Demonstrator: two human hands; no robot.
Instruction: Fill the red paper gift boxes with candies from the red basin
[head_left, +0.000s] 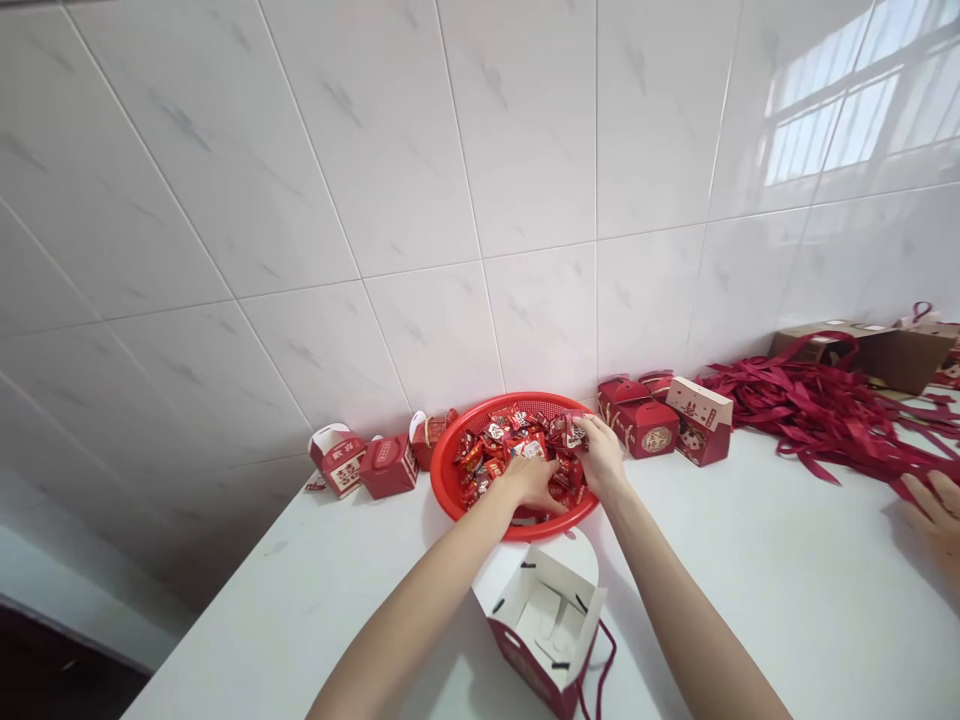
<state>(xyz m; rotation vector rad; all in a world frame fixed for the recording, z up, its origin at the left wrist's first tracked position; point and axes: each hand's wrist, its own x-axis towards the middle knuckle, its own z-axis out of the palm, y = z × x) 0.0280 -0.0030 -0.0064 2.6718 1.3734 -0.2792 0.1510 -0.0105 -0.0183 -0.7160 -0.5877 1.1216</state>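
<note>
A round red plastic basket point(442, 478) holds a heap of red-wrapped candies point(496, 432). My left hand point(531, 482) reaches into it, palm down over the candies with thumb and fingers apart; its fingertips are partly hidden among the wrappers. At the basket's right rim, my right hand point(602, 452) pinches a wrapped candy point(574, 434) between thumb and fingers. Between my forearms stands an open dark-red gift box point(525, 665), its white inside bare and its flaps up. A dark-red cord point(606, 655) hangs from the box's right side.
Small red gift boxes point(388, 468) stand left of the basket, and more red boxes point(646, 425) stand right of it. Farther right lie a pile of dark-red ribbons point(814, 420) and a brown cardboard box point(911, 360). Another person's hand point(934, 515) touches the ribbons. A tiled wall point(540, 320) backs the white table point(300, 600).
</note>
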